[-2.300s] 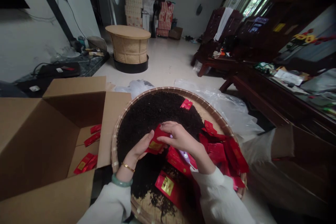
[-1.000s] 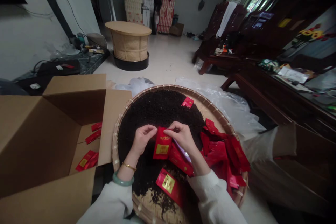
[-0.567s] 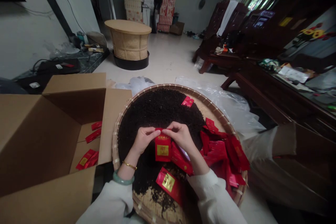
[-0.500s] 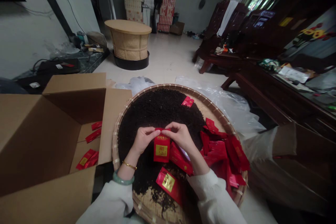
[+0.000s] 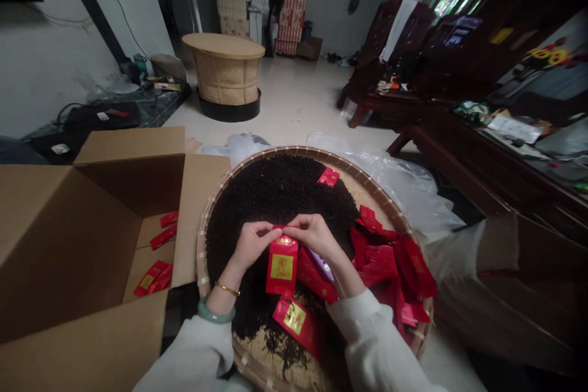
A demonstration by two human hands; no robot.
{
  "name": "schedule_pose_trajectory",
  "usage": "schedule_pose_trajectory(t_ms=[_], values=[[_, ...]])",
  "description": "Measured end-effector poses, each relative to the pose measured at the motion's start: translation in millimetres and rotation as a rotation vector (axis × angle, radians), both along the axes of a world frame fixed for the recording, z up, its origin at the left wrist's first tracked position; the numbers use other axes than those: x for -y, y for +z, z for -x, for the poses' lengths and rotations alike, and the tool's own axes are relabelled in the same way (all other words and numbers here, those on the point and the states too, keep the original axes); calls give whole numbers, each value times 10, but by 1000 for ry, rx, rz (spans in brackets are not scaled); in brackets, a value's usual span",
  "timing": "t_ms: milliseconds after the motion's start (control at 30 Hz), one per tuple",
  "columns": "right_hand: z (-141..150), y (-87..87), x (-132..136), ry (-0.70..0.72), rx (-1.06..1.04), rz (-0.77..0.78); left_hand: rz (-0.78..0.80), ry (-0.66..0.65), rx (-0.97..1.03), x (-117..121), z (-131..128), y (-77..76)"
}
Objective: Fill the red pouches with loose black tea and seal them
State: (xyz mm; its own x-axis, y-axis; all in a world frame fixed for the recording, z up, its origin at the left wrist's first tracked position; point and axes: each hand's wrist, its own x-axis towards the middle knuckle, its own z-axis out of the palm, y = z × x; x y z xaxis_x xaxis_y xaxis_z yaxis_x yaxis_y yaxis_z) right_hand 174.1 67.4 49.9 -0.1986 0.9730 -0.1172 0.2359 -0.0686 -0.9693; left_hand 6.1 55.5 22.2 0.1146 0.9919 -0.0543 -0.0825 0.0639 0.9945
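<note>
The flat red pouch with a square gold label (image 5: 282, 266) hangs near the centre of the frame, below your two hands. Your left hand (image 5: 250, 245) and right hand (image 5: 316, 236) both pinch its top edge between thumb and fingers, thumb tips nearly meeting, which likely keeps that edge straight and the label facing you. Below, toward the bottom centre, a second red pouch with a gold label (image 5: 298, 323) lies slanted; a purple-and-white object (image 5: 321, 264), partly hidden by your right wrist, is too covered to identify. Dark, loose, leaf-like material (image 5: 275, 187) fills most of the round woven bamboo tray (image 5: 252, 352), whose raised rim presumably stops it spilling. At the tray's right, a heap of red pouches (image 5: 379, 263) sits beside your right forearm, seemingly for easy reach. At left, the brown cardboard box (image 5: 105, 142) stands with flaps spread, leaving the red packets inside (image 5: 154, 278) accessible.
</note>
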Motion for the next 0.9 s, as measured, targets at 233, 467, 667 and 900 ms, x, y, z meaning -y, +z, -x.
schedule_pose_trajectory(t_ms=[233, 467, 667, 900], values=[[54, -57, 25, -58, -10, -59, 366, -260, 260, 49, -20, 58], [90, -131, 51, -86, 22, -193, 450, -271, 313, 55, -14, 62], [-194, -261, 192, -243, 519, -348, 434, -158, 348, 29, -4, 30], [-385, -583, 404, -153, 1048, -222, 413, -141, 391, 22, 8, 32]])
